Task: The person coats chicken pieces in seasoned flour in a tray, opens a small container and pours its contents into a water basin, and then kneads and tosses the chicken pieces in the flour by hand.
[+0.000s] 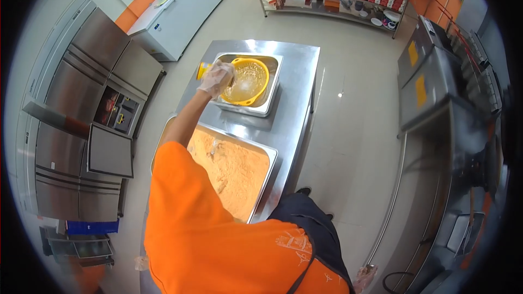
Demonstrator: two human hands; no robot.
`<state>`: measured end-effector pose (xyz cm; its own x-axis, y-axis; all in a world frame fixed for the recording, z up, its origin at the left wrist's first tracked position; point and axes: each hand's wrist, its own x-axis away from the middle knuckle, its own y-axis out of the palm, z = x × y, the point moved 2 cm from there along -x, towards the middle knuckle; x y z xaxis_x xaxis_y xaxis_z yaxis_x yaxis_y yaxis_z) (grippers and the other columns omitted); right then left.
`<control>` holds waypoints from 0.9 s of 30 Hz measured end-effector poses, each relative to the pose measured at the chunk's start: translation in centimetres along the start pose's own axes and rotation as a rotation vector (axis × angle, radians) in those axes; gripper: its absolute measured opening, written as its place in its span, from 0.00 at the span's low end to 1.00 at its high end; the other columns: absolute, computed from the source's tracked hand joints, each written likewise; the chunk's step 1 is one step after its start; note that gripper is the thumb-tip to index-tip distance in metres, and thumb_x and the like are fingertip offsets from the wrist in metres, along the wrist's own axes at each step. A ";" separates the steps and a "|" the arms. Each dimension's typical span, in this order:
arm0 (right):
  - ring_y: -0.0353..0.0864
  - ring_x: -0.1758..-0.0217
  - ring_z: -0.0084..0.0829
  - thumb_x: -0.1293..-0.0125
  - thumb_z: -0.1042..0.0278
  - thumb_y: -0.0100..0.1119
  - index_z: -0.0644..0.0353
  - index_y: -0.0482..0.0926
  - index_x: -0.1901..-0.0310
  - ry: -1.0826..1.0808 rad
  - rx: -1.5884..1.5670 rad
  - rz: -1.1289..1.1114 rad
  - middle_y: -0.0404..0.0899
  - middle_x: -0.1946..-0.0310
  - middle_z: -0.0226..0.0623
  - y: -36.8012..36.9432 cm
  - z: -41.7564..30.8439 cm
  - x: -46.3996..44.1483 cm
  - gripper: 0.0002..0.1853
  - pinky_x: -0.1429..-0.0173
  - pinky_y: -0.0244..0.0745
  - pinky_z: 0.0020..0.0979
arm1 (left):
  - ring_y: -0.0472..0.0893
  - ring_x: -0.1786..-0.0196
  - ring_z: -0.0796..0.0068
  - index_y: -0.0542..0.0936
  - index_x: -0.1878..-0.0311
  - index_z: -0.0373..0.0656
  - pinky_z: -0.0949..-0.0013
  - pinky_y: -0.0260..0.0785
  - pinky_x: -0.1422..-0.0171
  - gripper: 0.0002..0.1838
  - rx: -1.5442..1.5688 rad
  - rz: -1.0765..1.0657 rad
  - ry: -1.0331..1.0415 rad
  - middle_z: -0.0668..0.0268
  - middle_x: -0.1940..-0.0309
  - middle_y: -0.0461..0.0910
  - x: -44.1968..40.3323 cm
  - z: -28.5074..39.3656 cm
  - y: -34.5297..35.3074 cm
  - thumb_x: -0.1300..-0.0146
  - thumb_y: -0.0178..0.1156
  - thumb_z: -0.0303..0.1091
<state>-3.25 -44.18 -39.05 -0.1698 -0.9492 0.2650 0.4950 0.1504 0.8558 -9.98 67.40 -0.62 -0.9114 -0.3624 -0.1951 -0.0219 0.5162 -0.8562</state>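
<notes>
Surface: A long metal surface [300,71] runs through the middle of the kitchen, its bare top catching the overhead light, with two pans set along it.
Floor: Pale, glossy tiles [348,109] stretch to the right of the surface; a dark shoe [304,191] shows beside its edge.
Left wall: Steel-fronted refrigerators [87,65] line this side, one small door swung open; beyond them a white chest freezer [188,8] stands against an orange-banded wall.
Far end: A metal rack [332,8] carries rows of blue and red boxes.
Right side: Metal kitchen units [417,76] bear yellow patches on their fronts.
Large pan: Nearer the orange-shirted worker, a wide metal pan [273,158] holds crumbly, pale-orange powder [237,171], its top uneven.
Basket: Farther along the surface, a round yellow basket [267,79] sits inside a smaller metal pan [239,110]; its contents look tan and murky, with a whitish patch near the middle.
Left hand: In a clear glove, the left hand [217,79] is curled around a yellow item [202,69] at the basket's left rim; whether it touches the rim cannot be told.
Right hand: Also gloved, the right hand [365,279] appears low at the frame's edge, too indistinct to tell whether it grips anything.
</notes>
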 end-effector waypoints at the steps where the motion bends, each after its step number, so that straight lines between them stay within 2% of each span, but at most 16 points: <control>1: 0.74 0.54 0.42 0.43 0.21 0.35 0.41 0.73 0.43 -0.007 0.000 -0.011 0.77 0.54 0.33 0.1 0.6 -1.0 0.38 0.53 0.69 0.45 | 0.78 0.63 0.61 0.74 0.68 0.42 0.66 0.64 0.50 0.03 0.100 -0.003 -0.063 0.56 0.70 0.78 -0.3 0.1 -2.5 0.47 0.55 0.27; 2: 0.73 0.58 0.41 0.43 0.21 0.36 0.43 0.75 0.47 -0.144 0.073 0.120 0.76 0.59 0.32 0.8 1.7 -1.5 0.37 0.56 0.69 0.44 | 0.78 0.63 0.60 0.73 0.68 0.42 0.65 0.64 0.49 0.03 0.204 -0.023 -0.124 0.56 0.70 0.78 0.0 0.3 -3.8 0.47 0.55 0.28; 3: 0.73 0.62 0.41 0.43 0.21 0.37 0.45 0.76 0.51 -0.277 0.156 0.256 0.75 0.65 0.31 2.5 2.3 -1.7 0.37 0.60 0.69 0.43 | 0.79 0.63 0.57 0.73 0.67 0.40 0.63 0.65 0.51 0.06 0.104 0.010 -0.011 0.53 0.71 0.79 0.5 -0.3 0.2 0.47 0.56 0.30; 4: 0.72 0.66 0.39 0.43 0.21 0.37 0.46 0.77 0.57 -0.535 0.501 0.870 0.72 0.71 0.30 4.2 3.6 -1.7 0.36 0.64 0.69 0.41 | 0.79 0.63 0.57 0.73 0.67 0.40 0.63 0.65 0.51 0.06 0.106 0.021 -0.010 0.53 0.71 0.79 0.2 -0.3 -0.2 0.47 0.56 0.30; 5: 0.71 0.71 0.37 0.43 0.21 0.38 0.47 0.77 0.62 -0.548 0.700 1.405 0.70 0.77 0.28 10.2 7.9 -4.2 0.35 0.68 0.68 0.40 | 0.80 0.63 0.57 0.73 0.67 0.40 0.62 0.65 0.52 0.06 0.137 0.033 -0.055 0.53 0.72 0.79 0.0 -0.1 -1.6 0.48 0.57 0.30; 6: 0.71 0.71 0.36 0.42 0.24 0.40 0.47 0.77 0.61 -0.699 0.730 1.502 0.70 0.77 0.29 11.6 9.9 -5.4 0.32 0.68 0.69 0.39 | 0.80 0.64 0.56 0.72 0.67 0.40 0.61 0.66 0.52 0.07 0.171 0.033 -0.099 0.52 0.73 0.79 0.2 0.0 -2.2 0.48 0.57 0.31; 9: 0.72 0.70 0.33 0.38 0.34 0.47 0.49 0.76 0.60 -0.705 0.621 1.395 0.70 0.76 0.32 8.2 10.5 -2.7 0.25 0.67 0.69 0.36 | 0.80 0.65 0.55 0.74 0.68 0.39 0.60 0.66 0.52 0.04 0.153 0.069 -0.142 0.52 0.73 0.79 0.3 -0.3 -2.1 0.48 0.55 0.27; 10: 0.72 0.70 0.32 0.37 0.37 0.49 0.50 0.76 0.59 -0.635 0.511 1.294 0.71 0.76 0.32 5.1 9.9 -0.4 0.23 0.67 0.69 0.35 | 0.80 0.66 0.55 0.74 0.68 0.39 0.60 0.66 0.52 0.05 0.130 0.106 -0.218 0.52 0.74 0.79 0.1 -0.5 -2.5 0.49 0.56 0.27; 11: 0.73 0.70 0.31 0.35 0.40 0.51 0.51 0.76 0.59 -0.509 0.247 1.069 0.71 0.75 0.33 -1.5 7.8 3.7 0.21 0.67 0.69 0.34 | 0.80 0.66 0.55 0.74 0.68 0.39 0.60 0.67 0.52 0.06 0.144 0.016 -0.116 0.51 0.73 0.79 0.0 -0.3 -2.9 0.49 0.58 0.28; 14: 0.71 0.76 0.31 0.33 0.47 0.52 0.52 0.75 0.58 -0.752 0.747 1.252 0.68 0.80 0.34 7.3 14.4 -0.7 0.17 0.72 0.68 0.37 | 0.80 0.66 0.54 0.74 0.68 0.39 0.59 0.67 0.51 0.05 0.176 0.087 -0.230 0.51 0.71 0.80 0.0 -1.1 -1.6 0.48 0.57 0.28; 15: 0.71 0.77 0.32 0.33 0.47 0.52 0.52 0.75 0.59 -0.838 0.939 1.260 0.68 0.81 0.34 10.8 17.0 -2.7 0.16 0.72 0.68 0.38 | 0.80 0.65 0.53 0.76 0.68 0.40 0.58 0.67 0.52 0.06 0.167 -0.061 -0.131 0.53 0.74 0.79 0.1 -0.6 -0.1 0.49 0.59 0.30; 16: 0.71 0.77 0.33 0.33 0.48 0.52 0.52 0.75 0.59 -0.927 1.130 1.279 0.69 0.81 0.34 14.2 19.5 -4.8 0.16 0.73 0.67 0.39 | 0.80 0.65 0.53 0.76 0.68 0.40 0.58 0.67 0.52 0.06 0.169 -0.063 -0.129 0.53 0.74 0.79 0.8 -0.4 0.7 0.49 0.59 0.30; 17: 0.72 0.78 0.35 0.33 0.50 0.52 0.53 0.74 0.60 -1.117 1.521 1.241 0.69 0.82 0.35 15.7 20.1 -6.2 0.15 0.74 0.67 0.41 | 0.80 0.65 0.54 0.76 0.68 0.39 0.58 0.66 0.51 0.06 0.113 -0.004 -0.135 0.53 0.73 0.79 0.7 -0.8 1.0 0.49 0.58 0.29; 22: 0.75 0.71 0.43 0.33 0.55 0.54 0.57 0.74 0.57 -1.039 1.425 1.406 0.75 0.75 0.45 13.8 20.0 -3.4 0.14 0.66 0.70 0.43 | 0.81 0.63 0.56 0.77 0.69 0.40 0.61 0.66 0.49 0.03 0.234 0.084 -0.234 0.53 0.72 0.80 1.2 0.9 -3.7 0.48 0.56 0.28; 24: 0.75 0.68 0.45 0.33 0.57 0.53 0.59 0.74 0.56 -0.999 1.460 1.496 0.76 0.72 0.48 14.3 21.2 -0.8 0.14 0.62 0.71 0.43 | 0.81 0.64 0.57 0.79 0.72 0.43 0.62 0.68 0.52 0.02 0.132 0.058 -0.077 0.56 0.72 0.80 2.3 1.1 -2.2 0.50 0.59 0.27; 27: 0.75 0.65 0.47 0.32 0.59 0.52 0.61 0.74 0.54 -1.004 1.456 1.575 0.77 0.69 0.51 12.9 22.1 0.0 0.14 0.59 0.71 0.42 | 0.82 0.63 0.60 0.81 0.74 0.47 0.63 0.70 0.51 0.03 0.151 0.072 -0.130 0.57 0.69 0.81 1.1 1.9 -2.9 0.50 0.59 0.27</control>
<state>-15.71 -36.16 -18.13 -0.8301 0.3422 0.4402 -0.0005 0.7891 -0.6143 -10.19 64.04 0.72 -0.8475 -0.4306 -0.3105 0.1123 0.4262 -0.8976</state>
